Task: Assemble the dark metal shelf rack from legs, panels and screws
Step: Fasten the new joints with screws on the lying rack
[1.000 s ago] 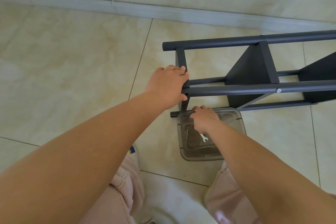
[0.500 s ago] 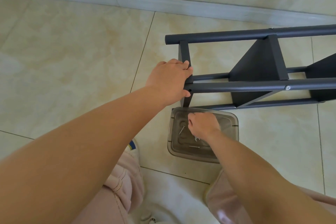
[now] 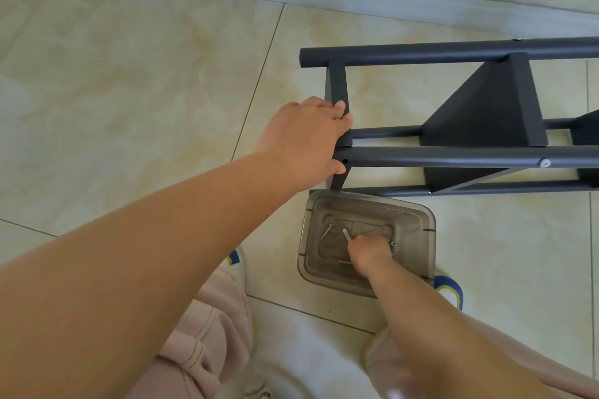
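- Head view, rack: the dark metal shelf rack [image 3: 453, 159] lies on its side on the tiled floor [image 3: 129, 91], legs running level toward the right edge; judged, this puts the leg's screw holes within reach from above
- Head view, left hand: the left hand [image 3: 308, 142] grips the end panel [image 3: 337, 87] where it meets the near leg [image 3: 437, 157], fingers curled over the panel edge, thumb below; judged, it steadies the joint so that the open hole [image 3: 345, 161] stays lined up for a fastener
- Head view, right hand: the right hand [image 3: 368, 248] is down inside the clear plastic tray [image 3: 421, 220], fingers curled round a slim silver piece [image 3: 346, 234] whose tip sticks out; whether it is a screw or a key cannot be told
- Head view, tray: it sits on the floor just beside the lower leg [image 3: 486, 188], judged to keep the hardware handy; loose screws [image 3: 325, 232] lie on its ribbed bottom
- Materials: legs are round tubes with a matte dark coat; panels are flat sheet, folded at the rim; one fitted screw head [image 3: 544, 163] shows bright on the near leg; tray is smoky, see-through, round-cornered; tiles are glossy, cream and veined
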